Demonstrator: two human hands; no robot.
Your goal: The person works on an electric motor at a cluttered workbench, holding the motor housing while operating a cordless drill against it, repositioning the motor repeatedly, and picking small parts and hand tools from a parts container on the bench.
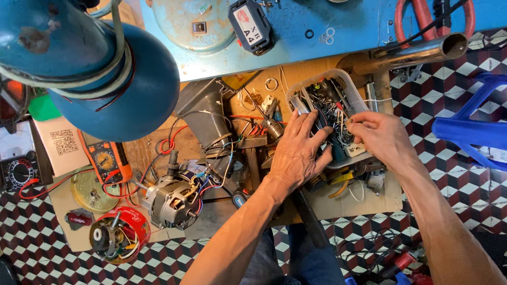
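Both hands are in the clear plastic tub of tangled wires and small parts (345, 88), which sits on the low wooden board (353, 204) just near of the blue metal workbench (340, 26). The left hand (297, 151) lies over the tub's near left side, fingers spread apart and dipping among the wires, gripping nothing that I can make out. The right hand (384, 136) comes in from the right, fingertips drawn together as if pinching something small; what it pinches is too fine to tell. Left of the tub, loose red and black wires (229, 132) sprawl toward a grey electric motor with copper windings (171, 202). Further left lies an orange handheld multimeter (105, 160), with a red round spool of parts (117, 234) near of it. Far right on the bench rest red-handled shears (431, 2). A big blue lamp hood (124, 86) hangs over the far left.
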